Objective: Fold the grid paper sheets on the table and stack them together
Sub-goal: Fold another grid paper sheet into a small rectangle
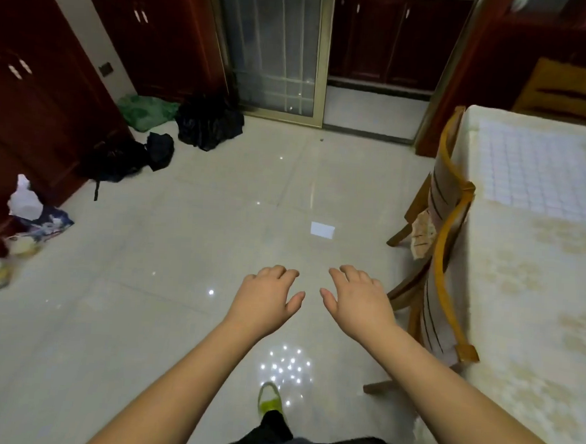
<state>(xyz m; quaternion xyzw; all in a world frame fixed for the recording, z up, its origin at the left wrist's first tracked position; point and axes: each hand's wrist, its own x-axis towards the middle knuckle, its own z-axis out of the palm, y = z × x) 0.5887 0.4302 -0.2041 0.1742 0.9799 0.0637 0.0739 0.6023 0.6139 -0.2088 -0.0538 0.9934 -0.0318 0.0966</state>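
Observation:
A sheet of grid paper [542,165] lies flat on the table [526,304] at the far right, on a cream patterned cloth. Both arms stretch forward over the tiled floor, left of the table. My left hand [264,297] and my right hand [357,299] hang side by side, palms down, fingers loosely apart and holding nothing. Neither hand touches the paper or the table. A small white piece of paper [322,230] lies on the floor ahead of my hands.
A wooden chair [443,238] stands against the table's left edge. Dark bags [207,120] and green cloth [145,111] lie by the red-brown cabinets [34,103] at the left. A tissue pack [33,211] sits at the far left. A glass sliding door [278,49] is ahead.

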